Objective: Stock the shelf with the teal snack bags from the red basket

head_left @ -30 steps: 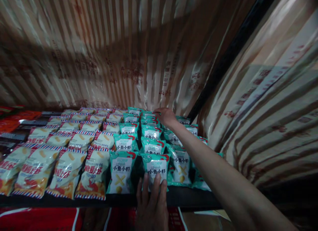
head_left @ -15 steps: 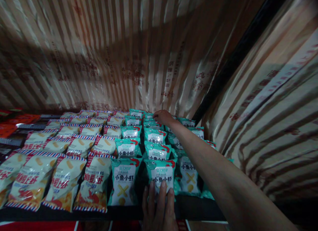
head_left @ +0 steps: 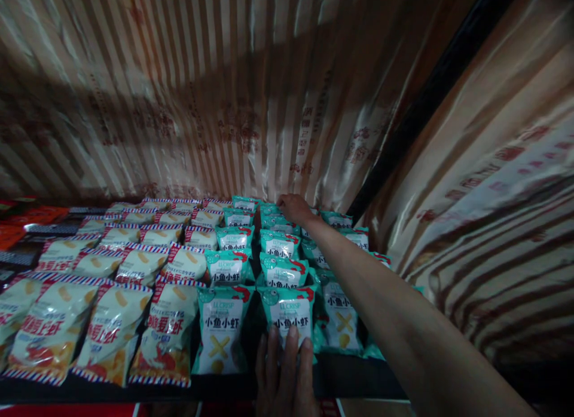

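My left hand is at the shelf's front edge, its fingers stretched upward and lying against the front teal snack bag. That bag stands upright at the head of a row of matching ones. Reaching across the right side, my right hand is at the far end of this row. Its fingers curl down on a teal snack bag there; the fingertips are partly hidden. Another teal row stands just to the left, and more teal bags sit partly behind my right forearm.
Rows of cream bags with striped edges fill the left part of the dark shelf. Orange and dark packs lie at far left. Creased printed sheeting hangs behind, and a black post slants at the right.
The view has shifted slightly, and the bags at left appear a little further left. Both hands stay almost in place, the left on the front bag and the right at the back of the row.
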{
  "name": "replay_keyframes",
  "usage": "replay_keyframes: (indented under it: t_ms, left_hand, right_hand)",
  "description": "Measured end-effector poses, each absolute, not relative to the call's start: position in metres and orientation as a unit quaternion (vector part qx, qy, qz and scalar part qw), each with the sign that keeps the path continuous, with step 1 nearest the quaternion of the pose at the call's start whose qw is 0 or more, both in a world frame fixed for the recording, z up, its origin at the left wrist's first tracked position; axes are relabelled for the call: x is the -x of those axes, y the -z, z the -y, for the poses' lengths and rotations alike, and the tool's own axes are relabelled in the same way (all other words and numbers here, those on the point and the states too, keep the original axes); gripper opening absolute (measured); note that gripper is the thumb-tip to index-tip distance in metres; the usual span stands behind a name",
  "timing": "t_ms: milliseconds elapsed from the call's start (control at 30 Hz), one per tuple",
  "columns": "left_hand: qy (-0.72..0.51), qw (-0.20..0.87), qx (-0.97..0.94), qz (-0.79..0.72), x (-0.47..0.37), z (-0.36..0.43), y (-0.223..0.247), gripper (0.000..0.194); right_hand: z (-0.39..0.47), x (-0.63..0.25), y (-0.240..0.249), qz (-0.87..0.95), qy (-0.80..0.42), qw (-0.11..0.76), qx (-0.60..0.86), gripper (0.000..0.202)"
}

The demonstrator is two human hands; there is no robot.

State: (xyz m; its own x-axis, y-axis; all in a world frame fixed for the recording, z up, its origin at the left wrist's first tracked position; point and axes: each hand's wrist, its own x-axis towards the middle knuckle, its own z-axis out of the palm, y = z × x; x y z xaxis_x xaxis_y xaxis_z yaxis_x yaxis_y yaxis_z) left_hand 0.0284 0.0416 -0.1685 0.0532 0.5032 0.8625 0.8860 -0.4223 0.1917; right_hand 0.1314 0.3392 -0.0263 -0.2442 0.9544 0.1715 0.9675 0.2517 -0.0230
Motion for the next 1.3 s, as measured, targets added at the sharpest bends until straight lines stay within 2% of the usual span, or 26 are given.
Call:
replay_keyframes:
  t_ms: [200,400,667,1067,1300]
  left_hand:
    - [0.478,0.18,0.696,0.505,-0.03,-0.039,0.17,0.037]
    - [0.464,0.163,0.7,0.518,-0.032,-0.036,0.171,0.04]
    - [0.467,0.157,0.701,0.516,-0.032,-0.036,0.174,0.043]
    - [0.442,0.17,0.708,0.524,-0.03,-0.037,0.172,0.049]
    - [0.448,0.159,0.712,0.517,-0.027,-0.035,0.167,0.048]
  right_hand:
    - [-0.325,-0.134,0.02,0.795,0.065,0.087,0.596,0.026]
    - [-0.31,-0.141,0.014,0.842,0.058,0.067,0.532,0.018]
    - [-0.311,-0.141,0.019,0.853,0.05,0.087,0.513,0.015]
    - [-0.318,-0.132,0.037,0.824,0.06,0.145,0.544,0.023]
    - [-0.311,-0.137,0.032,0.836,0.059,0.183,0.514,0.023]
